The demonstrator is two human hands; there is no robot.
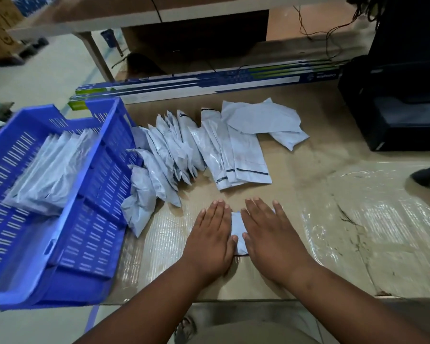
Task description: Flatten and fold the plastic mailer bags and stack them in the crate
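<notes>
Both of our hands lie flat, fingers straight, pressing one mailer bag [238,232] against the desk [320,219] — the left hand [212,234] covers its left side, the right hand [268,234] its right, and only a narrow strip of grey plastic shows between them. Neither hand grips anything; they just press. We judge this to be the flattening step, with the fold not yet made.

Beyond our fingertips lies the row of waiting bags [196,150], overlapping one another and running from the crate's side towards a looser, crumpled pair [263,120] at the far right. The blue crate [67,234] sits at our left, overhanging the near desk edge and seemingly tilted, with a stack of folded bags [47,175] already inside it.

What could go wrong from here? The plastic looks slick and the desk is covered in glossy tape, so the bag may slide or spring open the moment we lift a palm. Air trapped inside could puff it up again and leave a lumpy fold that will not stack squarely. Reaching left, a forearm could brush the nearest puffy bags [139,204] leaning on the crate wall and knock them over. And the crate itself — hanging past the edge as it does — might shift or tip if we drop the bag in heavily or lean on its rim.
</notes>
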